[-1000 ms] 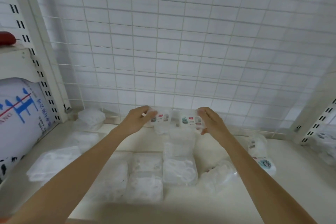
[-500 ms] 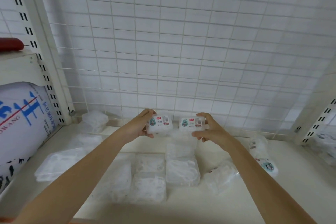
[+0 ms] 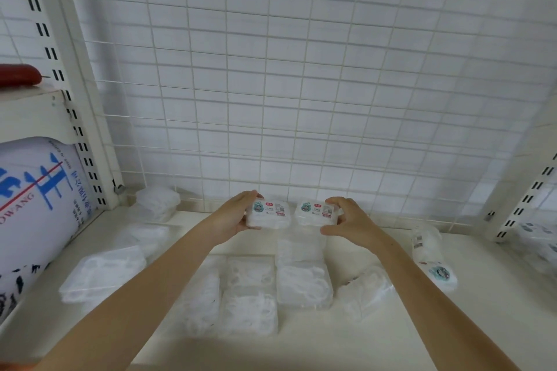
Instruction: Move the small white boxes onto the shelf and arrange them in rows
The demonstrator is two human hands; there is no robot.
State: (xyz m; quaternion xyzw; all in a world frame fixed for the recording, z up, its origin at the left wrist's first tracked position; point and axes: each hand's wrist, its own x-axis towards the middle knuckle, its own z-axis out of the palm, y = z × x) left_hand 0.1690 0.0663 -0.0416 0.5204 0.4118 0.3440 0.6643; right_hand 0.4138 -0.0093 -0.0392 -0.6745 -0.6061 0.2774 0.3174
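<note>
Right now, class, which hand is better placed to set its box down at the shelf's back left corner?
Left. The left hand holds its box on the side nearer that corner; the right hand would have to cross over.

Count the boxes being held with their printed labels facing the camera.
2: one box in the left hand, one box in the right hand, side by side near the back grid.

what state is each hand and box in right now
left hand: grips the left labelled box, held upright
right hand: grips the right labelled box, held upright
flat boxes: lying on the shelf
tipped box: on its side, right
</note>
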